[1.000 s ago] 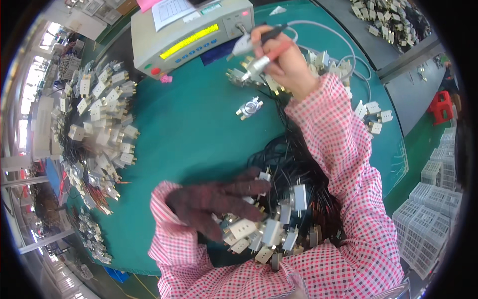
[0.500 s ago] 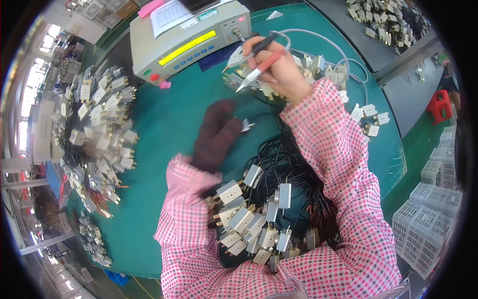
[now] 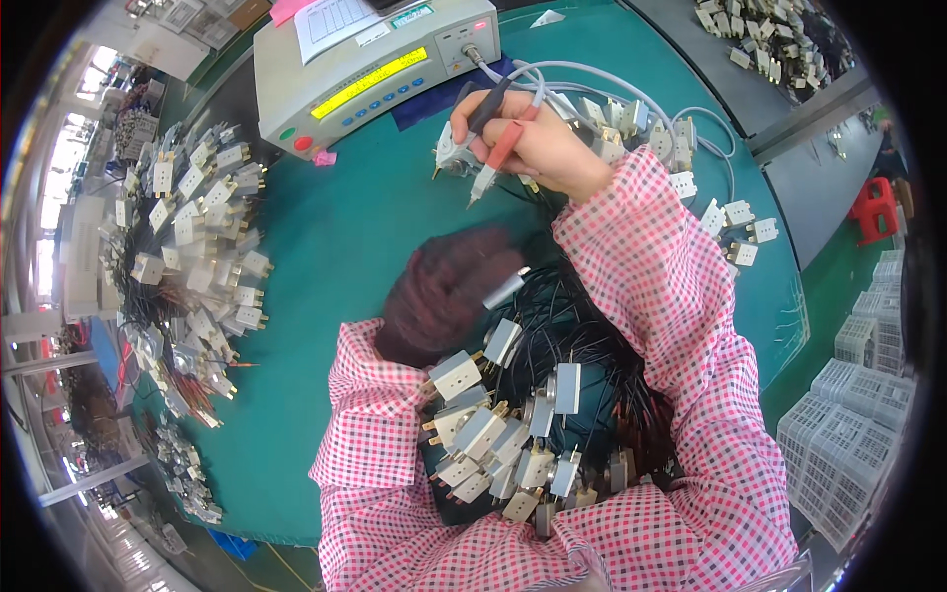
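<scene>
My right hand (image 3: 538,138) grips two test probes, a black one (image 3: 490,107) and a red one (image 3: 505,146). Their metal tips point down and to the left, above the green mat. My left hand (image 3: 449,286), in a dark maroon glove, is smeared by motion. Beside its fingers is a grey-and-white plug (image 3: 505,289); whether the fingers grip it I cannot tell. Closer to my body, a heap of white and grey plugs (image 3: 478,431) with metal pins lies between my forearms, and black cables (image 3: 582,316) run from it.
A tester (image 3: 380,79) with a lit yellow display stands at the back of the green mat (image 3: 316,227). Piled plugs (image 3: 202,217) lie at the left, and more (image 3: 617,118) behind my right hand. Grey leads (image 3: 631,79) loop there. White crates (image 3: 848,434) are stacked at the right.
My left hand has moved toward me and slightly right, over the cables; the plug by its fingers is now nearer the heap. The right hand's probes have tilted more steeply, their tips lower.
</scene>
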The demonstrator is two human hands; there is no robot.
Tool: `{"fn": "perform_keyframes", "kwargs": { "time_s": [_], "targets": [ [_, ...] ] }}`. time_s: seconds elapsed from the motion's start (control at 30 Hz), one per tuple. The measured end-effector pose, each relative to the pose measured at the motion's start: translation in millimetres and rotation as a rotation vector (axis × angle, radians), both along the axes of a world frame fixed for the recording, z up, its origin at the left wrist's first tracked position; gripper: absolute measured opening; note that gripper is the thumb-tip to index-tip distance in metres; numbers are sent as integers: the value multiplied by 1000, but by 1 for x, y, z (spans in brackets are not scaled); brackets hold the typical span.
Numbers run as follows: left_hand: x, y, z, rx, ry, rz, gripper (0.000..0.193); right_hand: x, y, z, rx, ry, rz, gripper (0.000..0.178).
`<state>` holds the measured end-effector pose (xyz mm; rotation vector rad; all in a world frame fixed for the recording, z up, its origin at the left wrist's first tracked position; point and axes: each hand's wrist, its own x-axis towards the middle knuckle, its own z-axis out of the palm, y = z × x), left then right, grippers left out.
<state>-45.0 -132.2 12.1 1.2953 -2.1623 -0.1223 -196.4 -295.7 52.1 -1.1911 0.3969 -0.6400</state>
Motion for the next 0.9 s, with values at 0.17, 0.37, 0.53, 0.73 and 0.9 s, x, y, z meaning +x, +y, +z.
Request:
{"fn": "perform_keyframes", "kwargs": {
  "time_s": [0.17,0.37,0.53,0.73,0.9],
  "targets": [
    [-5,-3,-15,517,487,-120,51,-7,-1,-5,7,-14,-23,23],
    [-2,-9,-33,749,1538,-274,52,-3,-1,-13,-218,-133,157,21],
    [11,-10,-37,790,1458,-542,54,-10,2,3,-283,71,319,17],
    [16,-19,-12,735,731,-223,24,-5,4,7,-457,162,338,17],
    [8,-21,-12,998,1091,-131,54,-8,0,-8,-588,427,197,15]
  ]
}}
